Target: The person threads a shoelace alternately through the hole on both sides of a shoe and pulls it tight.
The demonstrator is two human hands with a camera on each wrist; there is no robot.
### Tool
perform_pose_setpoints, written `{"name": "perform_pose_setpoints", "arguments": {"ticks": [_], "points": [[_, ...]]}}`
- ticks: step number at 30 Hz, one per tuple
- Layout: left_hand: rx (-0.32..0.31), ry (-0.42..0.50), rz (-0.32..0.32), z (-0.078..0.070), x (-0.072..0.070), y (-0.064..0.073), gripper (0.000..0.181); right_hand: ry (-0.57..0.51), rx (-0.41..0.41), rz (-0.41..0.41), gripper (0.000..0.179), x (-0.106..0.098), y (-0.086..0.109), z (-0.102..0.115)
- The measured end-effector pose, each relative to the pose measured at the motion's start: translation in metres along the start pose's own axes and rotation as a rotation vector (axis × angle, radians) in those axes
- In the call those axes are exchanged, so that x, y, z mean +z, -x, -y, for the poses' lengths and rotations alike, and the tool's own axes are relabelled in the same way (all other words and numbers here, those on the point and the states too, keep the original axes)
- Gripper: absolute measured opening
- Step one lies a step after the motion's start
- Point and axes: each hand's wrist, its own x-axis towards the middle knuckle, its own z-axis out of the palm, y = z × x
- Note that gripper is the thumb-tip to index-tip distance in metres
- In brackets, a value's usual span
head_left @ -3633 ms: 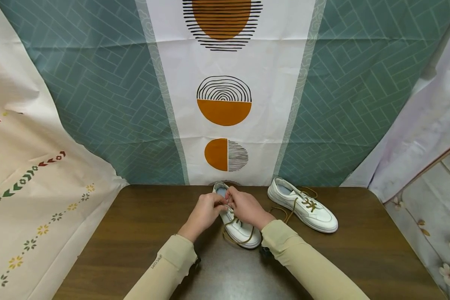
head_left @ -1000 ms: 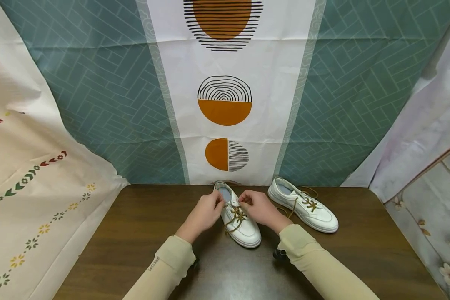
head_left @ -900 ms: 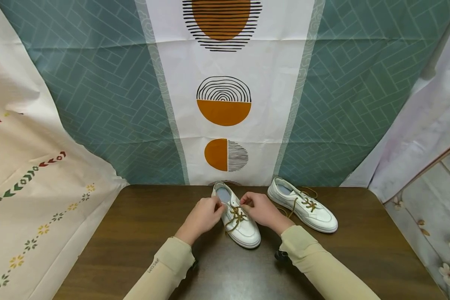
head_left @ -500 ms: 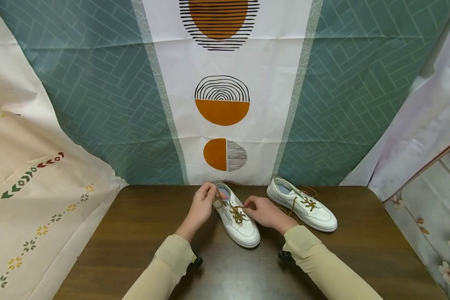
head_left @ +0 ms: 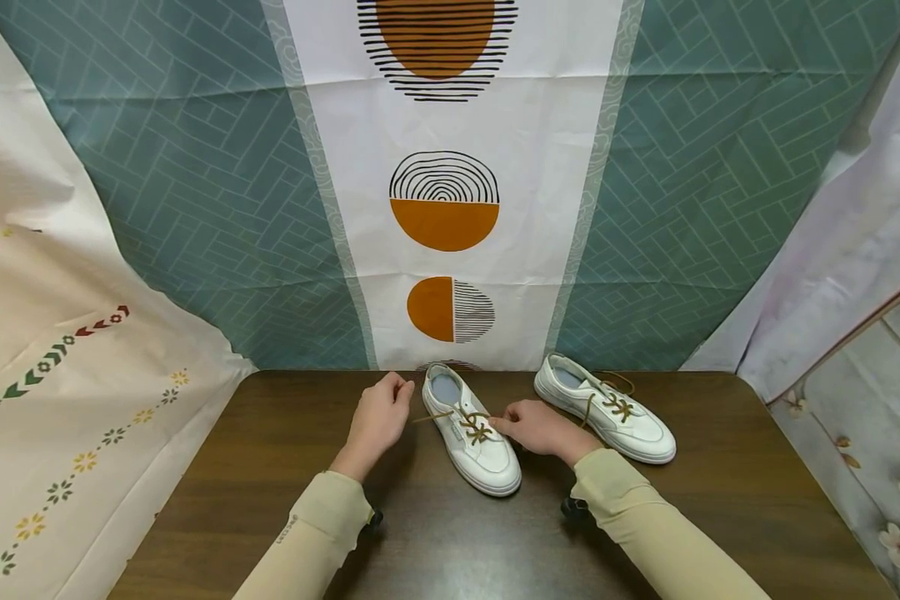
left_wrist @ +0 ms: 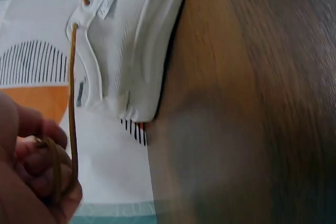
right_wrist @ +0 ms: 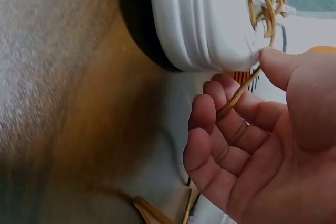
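A white shoe (head_left: 489, 468) with brown laces lies on the table between the two hands, toe toward the person. To its left, my left hand (head_left: 378, 417) holds one end of the shoelace (left_wrist: 73, 87), which runs straight from an upper eyelet and loops round the curled fingers. On the other side, my right hand (head_left: 540, 427) has its fingers curled about the other stretch of lace (right_wrist: 234, 99), the thumb close to the shoe's side. Crossed lacing (head_left: 476, 428) sits over the tongue.
A second white shoe (head_left: 648, 435), with its own brown laces, stands to the right, close to the right hand. Both shoes lie near the far edge of the brown wooden table (head_left: 270, 500). A patterned cloth (head_left: 450, 125) hangs right behind that edge.
The hands were together over the shoe's opening and have parted. My left hand has moved left and drawn its lace out sideways; my right hand has shifted right. The second shoe has not moved.
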Motion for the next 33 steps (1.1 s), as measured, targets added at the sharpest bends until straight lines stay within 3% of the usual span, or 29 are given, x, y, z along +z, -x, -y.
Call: {"name": "perform_pose_setpoints", "arguments": {"ticks": [6, 9, 12, 15, 18, 21, 23, 25, 27, 29, 33], "points": [[-0.095, -0.131, 0.053, 0.010, -0.003, 0.000, 0.026, -0.039, -0.032, -0.030, 0.031, -0.013, 0.003, -0.001], [-0.123, -0.170, 0.115, 0.013, 0.001, -0.001, 0.027, -0.018, -0.068, -0.102, 0.019, -0.019, 0.004, 0.001], [-0.141, -0.212, 0.219, 0.017, 0.005, -0.001, 0.027, -0.018, -0.113, -0.201, 0.011, -0.023, 0.003, 0.006], [-0.137, -0.243, 0.287, 0.018, 0.010, 0.000, 0.026, -0.054, -0.169, -0.304, 0.016, -0.026, 0.004, 0.012], [-0.108, -0.312, 0.238, 0.015, 0.011, 0.002, 0.029, -0.066, -0.232, -0.398, 0.020, -0.026, 0.005, 0.020], [-0.043, -0.320, 0.082, 0.002, 0.009, 0.001, 0.031, -0.040, -0.318, -0.459, 0.014, -0.025, 0.007, 0.028], [0.028, -0.215, -0.008, -0.013, 0.007, -0.001, 0.031, -0.018, -0.387, -0.475, 0.011, -0.023, 0.007, 0.035], [0.105, -0.039, -0.018, -0.031, 0.004, -0.003, 0.030, 0.016, -0.466, -0.483, 0.010, -0.020, 0.008, 0.043], [0.159, 0.133, 0.036, -0.049, 0.001, -0.004, 0.035, 0.069, -0.536, -0.472, 0.010, -0.017, 0.008, 0.051], [0.160, 0.272, 0.109, -0.061, 0.001, -0.004, 0.037, 0.126, -0.591, -0.449, 0.009, -0.014, 0.007, 0.059], [0.145, 0.437, 0.169, -0.069, 0.006, -0.003, 0.028, 0.200, -0.652, -0.403, 0.007, -0.004, 0.006, 0.069]]}}
